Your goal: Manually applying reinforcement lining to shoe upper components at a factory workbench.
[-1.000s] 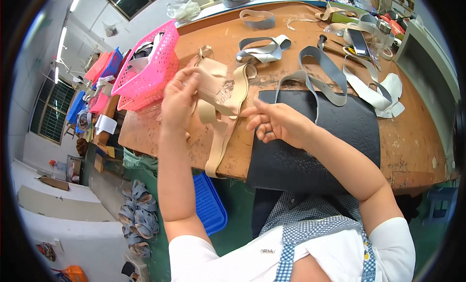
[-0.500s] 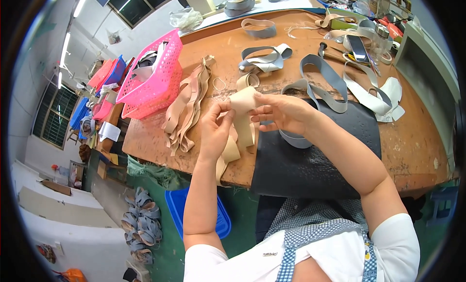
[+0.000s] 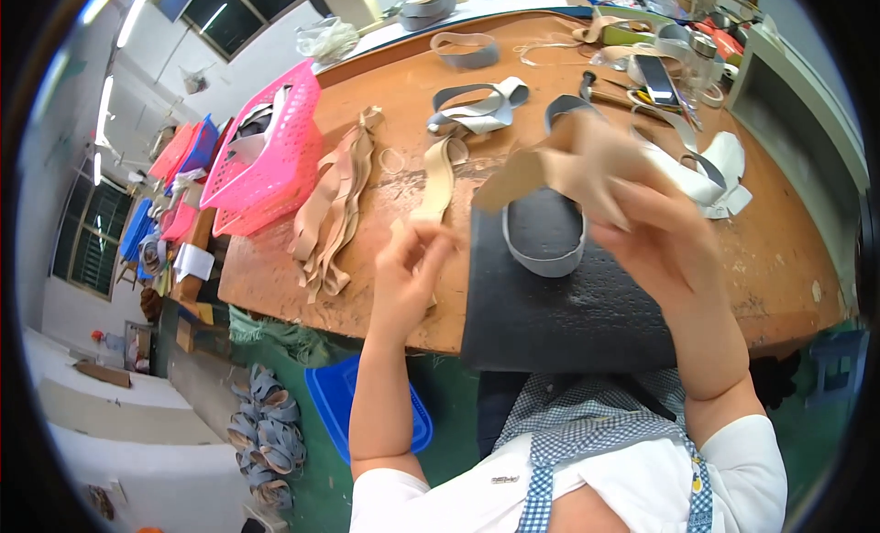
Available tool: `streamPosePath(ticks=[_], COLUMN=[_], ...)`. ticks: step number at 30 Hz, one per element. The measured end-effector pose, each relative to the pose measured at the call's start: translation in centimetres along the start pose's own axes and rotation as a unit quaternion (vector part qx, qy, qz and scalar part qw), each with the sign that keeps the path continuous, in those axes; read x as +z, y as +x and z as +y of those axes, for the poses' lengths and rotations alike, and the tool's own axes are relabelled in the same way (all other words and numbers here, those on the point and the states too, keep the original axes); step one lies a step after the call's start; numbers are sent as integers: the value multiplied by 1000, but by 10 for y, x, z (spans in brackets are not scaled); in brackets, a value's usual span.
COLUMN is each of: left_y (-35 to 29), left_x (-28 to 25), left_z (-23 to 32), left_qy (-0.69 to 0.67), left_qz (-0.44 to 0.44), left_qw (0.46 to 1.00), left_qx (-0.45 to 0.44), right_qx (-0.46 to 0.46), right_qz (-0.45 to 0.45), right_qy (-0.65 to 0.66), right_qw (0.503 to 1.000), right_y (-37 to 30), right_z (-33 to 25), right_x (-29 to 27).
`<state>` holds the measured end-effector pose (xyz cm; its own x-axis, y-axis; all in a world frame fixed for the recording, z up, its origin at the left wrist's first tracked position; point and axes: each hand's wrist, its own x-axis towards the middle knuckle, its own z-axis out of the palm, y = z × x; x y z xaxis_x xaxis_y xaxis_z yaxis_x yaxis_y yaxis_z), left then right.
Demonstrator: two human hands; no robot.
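My right hand (image 3: 655, 226), blurred by motion, is closed on a beige strip (image 3: 513, 180) above the black mat (image 3: 568, 318). One end of that strip juts out to the left of the fingers. Over the near left part of the table, my left hand (image 3: 410, 272) has its fingers curled in toward the thumb; what they hold, if anything, is hidden. Another beige strip (image 3: 438, 180) with a looped far end lies just beyond it and runs behind its fingers. On the mat, between my hands, a grey band (image 3: 547, 265) stands in a loop.
Several loose tan strips (image 3: 335, 208) lie beside a pink basket (image 3: 307, 157) on the left. More grey bands (image 3: 477, 111) rest farther back. A hammer (image 3: 588, 82), a phone (image 3: 656, 80) and a white piece (image 3: 727, 171) are at right. A blue basket (image 3: 321, 395) stands below the table edge.
My right hand has swung right and toward me with a beige strip, away from my left hand. My left hand has dropped slightly from where both hands met on the strip.
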<state>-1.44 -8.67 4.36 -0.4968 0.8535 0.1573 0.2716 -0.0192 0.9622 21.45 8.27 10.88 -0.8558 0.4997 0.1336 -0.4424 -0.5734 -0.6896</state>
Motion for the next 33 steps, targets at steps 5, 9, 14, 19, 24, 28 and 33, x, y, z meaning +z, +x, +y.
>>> streamPosePath(ticks=[5, 9, 14, 19, 24, 28, 33], left_y=[-48, -45, -45, -51, -48, -43, -15], left_x=[67, 147, 189, 196, 191, 172, 130], left_z=[38, 16, -12, -9, -9, -12, -12], left_qy=[-156, -152, -201, -175, -171, -247, 320], left_qz=[-252, -178, -95, -68, -70, -132, 43], left_qw=[952, 962, 955, 971, 970, 940, 928], left_qx=[-76, -145, -198, -151, -157, -196, 186], right_qx=[-188, -104, -52, -28, -49, -21, 103], right_qz=[167, 284, 324, 302, 289, 276, 231], right_qy=[-126, -84, -34, -22, -95, -206, -252], right_qw=[960, 949, 944, 952, 951, 939, 934], right_y=[-71, -95, -122, -130, -129, -129, -150], right_z=[15, 74, 100, 99, 99, 74, 1], right_x=[-7, -86, -89, -93, -98, -88, -47])
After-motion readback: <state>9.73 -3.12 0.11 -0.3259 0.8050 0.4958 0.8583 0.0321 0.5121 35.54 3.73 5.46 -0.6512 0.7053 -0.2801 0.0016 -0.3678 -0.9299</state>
